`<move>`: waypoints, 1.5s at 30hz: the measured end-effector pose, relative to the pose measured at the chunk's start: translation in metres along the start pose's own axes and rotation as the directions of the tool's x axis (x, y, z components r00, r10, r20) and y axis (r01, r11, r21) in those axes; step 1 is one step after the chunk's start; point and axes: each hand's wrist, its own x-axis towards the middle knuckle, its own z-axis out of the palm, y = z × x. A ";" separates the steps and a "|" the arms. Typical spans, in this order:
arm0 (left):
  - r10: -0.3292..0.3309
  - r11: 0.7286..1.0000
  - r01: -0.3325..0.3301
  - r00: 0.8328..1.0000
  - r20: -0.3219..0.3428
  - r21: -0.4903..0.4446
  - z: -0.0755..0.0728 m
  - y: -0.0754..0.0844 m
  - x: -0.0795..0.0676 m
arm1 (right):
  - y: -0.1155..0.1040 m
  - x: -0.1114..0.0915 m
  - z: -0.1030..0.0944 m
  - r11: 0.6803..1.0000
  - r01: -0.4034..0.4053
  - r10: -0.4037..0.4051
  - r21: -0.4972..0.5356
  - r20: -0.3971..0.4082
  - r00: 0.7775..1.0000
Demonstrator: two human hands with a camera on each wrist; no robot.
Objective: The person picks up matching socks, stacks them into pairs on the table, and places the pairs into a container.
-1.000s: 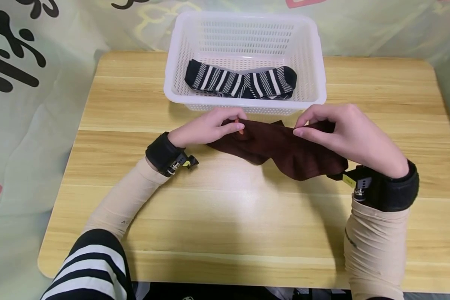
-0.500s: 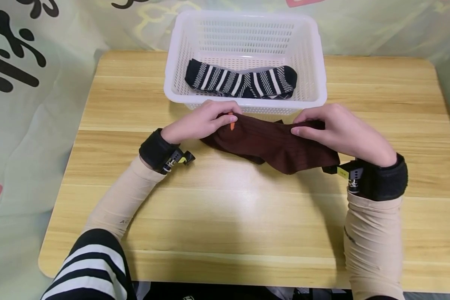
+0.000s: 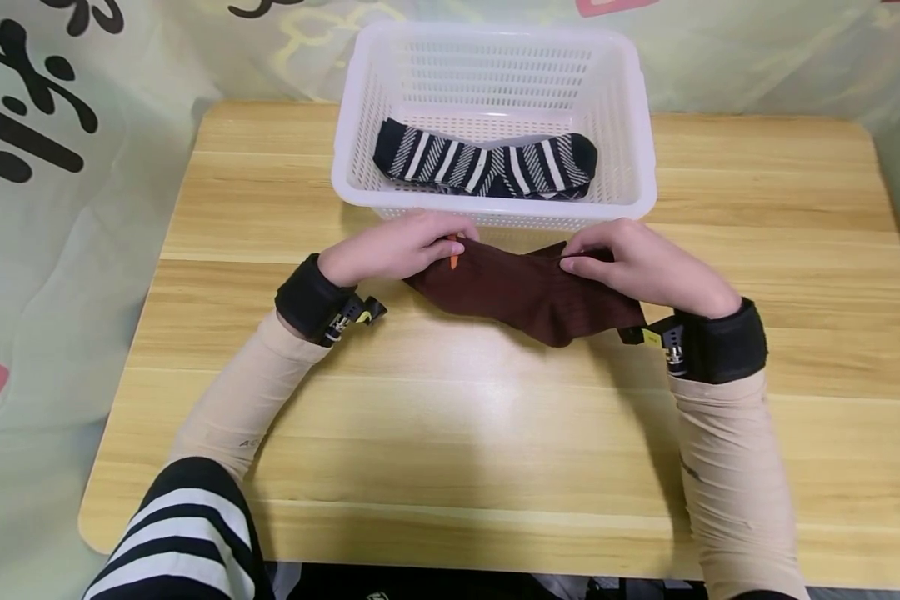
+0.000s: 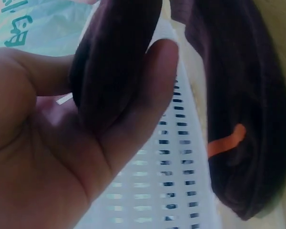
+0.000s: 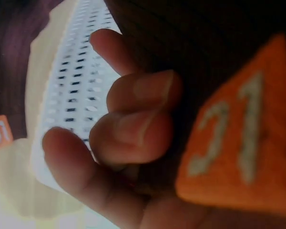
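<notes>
A pair of dark brown socks [image 3: 510, 287] is stretched between my hands, just in front of the basket. My left hand [image 3: 397, 246] pinches one end, near a small orange mark. At the other end my right hand [image 3: 637, 262] grips the fabric between thumb and fingers. The left wrist view has one brown sock [image 4: 117, 57] between thumb and finger, while the other, with an orange stripe [image 4: 227, 141], hangs apart from it. Up close in the right wrist view, an orange label [image 5: 243, 143] with pale characters lies beside the curled fingers.
Behind the hands stands a white perforated plastic basket [image 3: 495, 207]. Black-and-white striped socks [image 3: 487, 167] lie inside it, with something grey partly hidden under them. Everything is on a light wooden table [image 3: 450, 467] set against a printed cloth backdrop [image 3: 757, 58].
My right hand has moved left, closer to my left hand, which shifted slightly left. The brown socks between them have drawn together a little. The basket and striped socks stay put.
</notes>
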 end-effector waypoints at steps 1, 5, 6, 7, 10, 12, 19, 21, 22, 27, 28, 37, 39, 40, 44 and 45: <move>-0.009 1.000 0.009 1.000 0.019 -0.003 0.001 -0.001 0.000 | 0.001 0.002 0.002 1.000 0.001 -0.001 0.004 0.010 1.000; -0.036 0.999 0.037 0.997 0.065 -0.014 0.003 -0.008 0.001 | 0.005 0.008 0.011 1.000 -0.005 0.004 0.007 0.039 0.999; -0.041 0.999 0.042 0.997 0.072 -0.018 0.003 -0.010 0.002 | 0.006 0.010 0.013 1.000 -0.002 0.002 0.006 0.042 0.999; -0.045 0.999 0.047 0.996 0.079 -0.023 0.003 -0.013 0.002 | 0.008 0.011 0.015 1.000 -0.001 0.001 0.007 0.045 0.999; -0.048 0.998 0.052 0.994 0.096 -0.042 0.003 -0.019 0.003 | 0.011 0.015 0.020 1.000 0.005 -0.006 0.018 0.050 0.999; -0.055 0.997 0.061 0.993 0.106 -0.050 0.003 -0.024 0.003 | 0.013 0.017 0.022 1.000 0.006 -0.007 0.023 0.052 0.999; -0.097 0.990 0.107 0.988 0.118 -0.087 0.002 -0.037 0.003 | 0.018 0.022 0.029 1.000 -0.012 0.012 0.021 0.004 1.000; -0.108 0.989 0.119 0.987 0.121 -0.092 0.001 -0.038 0.002 | 0.020 0.023 0.031 1.000 -0.009 0.009 0.030 -0.015 1.000; -0.109 0.989 0.120 0.987 0.121 -0.091 0.001 -0.039 0.002 | 0.020 0.024 0.032 0.999 -0.002 0.003 0.037 -0.022 1.000; -0.127 0.989 0.135 0.986 0.109 -0.068 0.001 -0.042 0.001 | 0.024 0.028 0.038 0.998 0.020 -0.017 0.057 -0.042 0.999; -0.131 0.988 0.138 0.986 0.103 -0.064 0.001 -0.042 0.001 | 0.024 0.028 0.039 0.998 0.020 -0.018 0.057 -0.044 0.999; -0.163 0.986 0.164 0.984 0.073 -0.005 -0.001 -0.043 -0.001 | 0.026 0.034 0.045 0.996 0.001 0.008 0.084 -0.095 0.995; -0.179 0.984 0.178 0.981 0.076 0.012 -0.002 -0.041 -0.001 | 0.028 0.036 0.047 0.996 -0.010 0.018 0.084 -0.094 0.995; -0.186 0.983 0.185 0.980 0.076 0.020 -0.002 -0.040 -0.001 | 0.028 0.037 0.048 0.996 -0.016 0.024 0.083 -0.094 0.995; -0.182 0.983 0.178 0.981 0.073 0.050 -0.002 -0.036 -0.002 | 0.028 0.038 0.050 0.996 -0.031 0.040 0.086 -0.107 0.993; -0.173 0.984 0.169 0.982 0.070 0.059 -0.002 -0.035 -0.002 | 0.028 0.038 0.050 0.996 -0.034 0.044 0.084 -0.111 0.993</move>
